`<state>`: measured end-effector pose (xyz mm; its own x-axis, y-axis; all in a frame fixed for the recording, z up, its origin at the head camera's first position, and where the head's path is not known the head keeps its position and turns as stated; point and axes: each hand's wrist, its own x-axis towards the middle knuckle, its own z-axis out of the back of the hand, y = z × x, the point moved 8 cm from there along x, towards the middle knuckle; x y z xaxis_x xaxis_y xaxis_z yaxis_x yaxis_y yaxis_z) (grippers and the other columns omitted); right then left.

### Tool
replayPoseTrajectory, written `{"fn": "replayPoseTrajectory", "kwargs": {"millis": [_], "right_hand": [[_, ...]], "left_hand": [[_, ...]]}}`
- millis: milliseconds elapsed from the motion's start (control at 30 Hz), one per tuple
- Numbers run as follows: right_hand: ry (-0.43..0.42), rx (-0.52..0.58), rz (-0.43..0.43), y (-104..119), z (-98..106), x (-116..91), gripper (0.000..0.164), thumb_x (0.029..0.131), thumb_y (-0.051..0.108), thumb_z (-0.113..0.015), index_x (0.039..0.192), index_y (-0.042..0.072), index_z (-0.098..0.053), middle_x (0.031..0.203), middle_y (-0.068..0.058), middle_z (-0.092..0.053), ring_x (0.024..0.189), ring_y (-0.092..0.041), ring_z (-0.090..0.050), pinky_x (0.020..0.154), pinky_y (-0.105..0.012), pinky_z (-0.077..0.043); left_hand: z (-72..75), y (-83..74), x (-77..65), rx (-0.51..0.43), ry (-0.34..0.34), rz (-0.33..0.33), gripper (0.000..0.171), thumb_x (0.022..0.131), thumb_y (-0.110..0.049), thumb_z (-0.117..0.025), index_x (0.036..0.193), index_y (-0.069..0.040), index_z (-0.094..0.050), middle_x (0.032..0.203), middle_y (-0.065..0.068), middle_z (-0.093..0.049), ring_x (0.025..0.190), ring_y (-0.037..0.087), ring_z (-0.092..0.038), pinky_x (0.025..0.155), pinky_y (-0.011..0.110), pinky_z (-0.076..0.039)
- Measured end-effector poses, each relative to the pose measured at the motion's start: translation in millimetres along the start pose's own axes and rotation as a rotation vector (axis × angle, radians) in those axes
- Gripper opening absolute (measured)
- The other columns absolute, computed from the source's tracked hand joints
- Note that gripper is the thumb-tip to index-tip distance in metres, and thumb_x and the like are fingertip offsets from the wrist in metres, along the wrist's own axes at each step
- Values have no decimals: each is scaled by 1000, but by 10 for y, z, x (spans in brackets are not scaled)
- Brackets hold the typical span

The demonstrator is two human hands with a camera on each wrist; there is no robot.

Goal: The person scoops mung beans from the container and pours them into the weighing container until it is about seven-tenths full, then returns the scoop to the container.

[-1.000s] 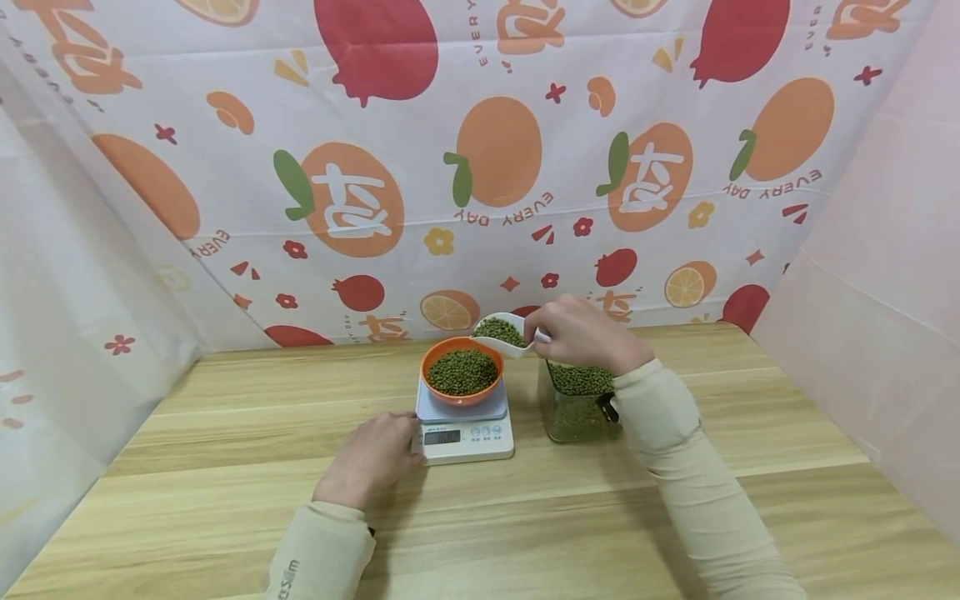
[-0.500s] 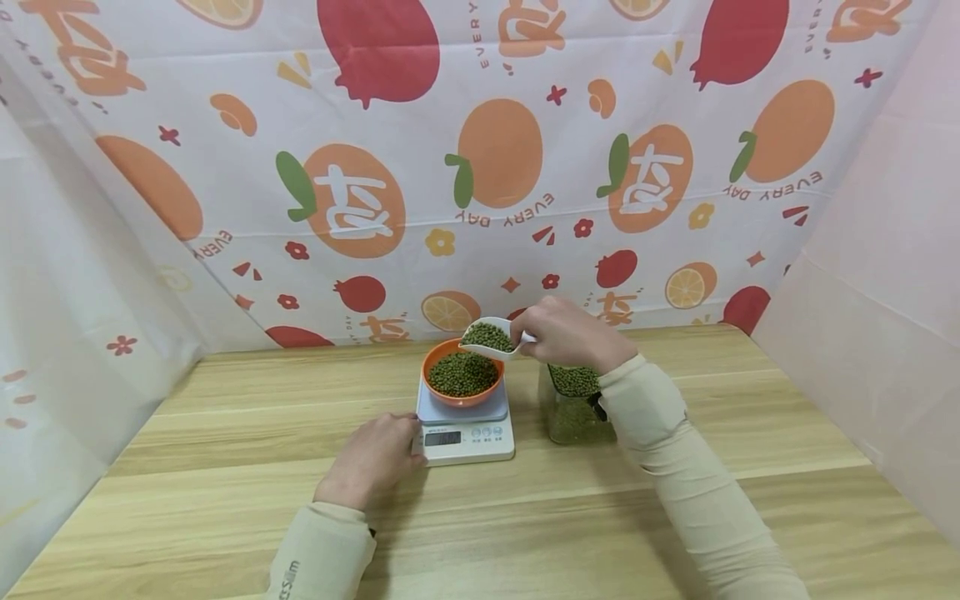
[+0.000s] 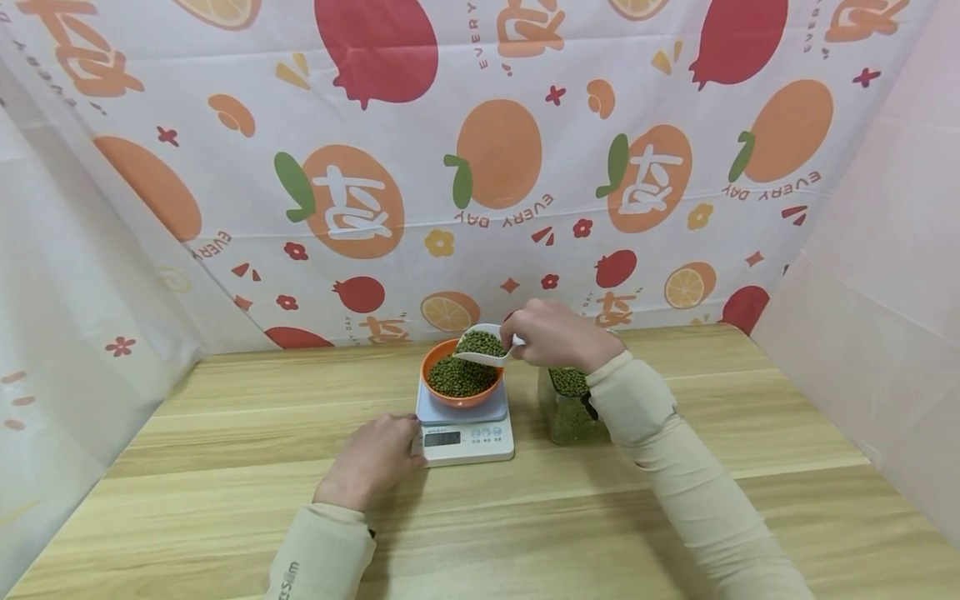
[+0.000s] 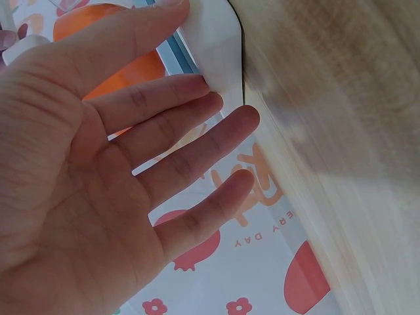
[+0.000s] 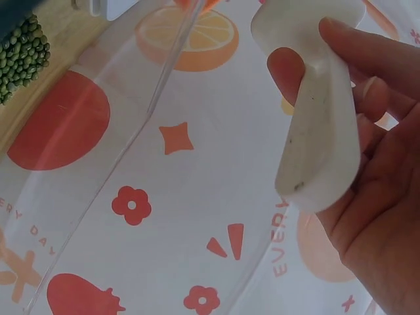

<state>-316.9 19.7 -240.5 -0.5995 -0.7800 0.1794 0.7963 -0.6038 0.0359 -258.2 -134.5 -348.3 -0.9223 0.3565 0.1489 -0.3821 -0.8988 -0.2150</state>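
Note:
My right hand (image 3: 558,333) grips the handle of a white scoop (image 3: 486,361) heaped with green mung beans (image 3: 480,342). The scoop's lip overlaps the far right part of an orange bowl (image 3: 459,402), which holds more of the same beans. That bowl sits on the pale platform of a white kitchen scale (image 3: 467,452). In the right wrist view, thumb and fingers close around the scoop handle (image 5: 321,131). My left hand (image 3: 375,454) touches the scale's left side; the left wrist view shows its fingers (image 4: 190,157) nearly straight, tips at the scale's edge.
A clear container (image 3: 572,423) of mung beans with a dark clasp stands right of the scale, partly hidden by the right forearm. The wooden table (image 3: 262,433) ends at a fruit-printed cloth (image 3: 420,200) behind; pale cloth hangs on both sides.
My right hand has carried the scoop left and slightly down, from the bowl's right rim to over the bowl. The left hand, scale and bowl have stayed in place.

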Motion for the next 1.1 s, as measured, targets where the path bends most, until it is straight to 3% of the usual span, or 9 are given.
{"fn": "replayPoseTrajectory", "kwargs": {"millis": [567,1100], "right_hand": [[103,-71,-53,18,-88,104,12,78,8,-64,85,16,-69,82,3,-65,70,-11,-54,66,-27,-48],[27,-202,-16,126,46,204,12,74,17,-71,85,12,-69,79,0,-65,67,-13,-53,60,-32,-49]], "left_hand": [[22,-3,7,-6,-4,-13,14,63,-7,-71,68,-9,-59,64,-2,-54,55,12,-44,53,31,-44],[22,13,19,-11,3,4,14,64,-5,-69,64,-11,-56,62,-4,-51,54,12,-43,53,30,-42]]}}
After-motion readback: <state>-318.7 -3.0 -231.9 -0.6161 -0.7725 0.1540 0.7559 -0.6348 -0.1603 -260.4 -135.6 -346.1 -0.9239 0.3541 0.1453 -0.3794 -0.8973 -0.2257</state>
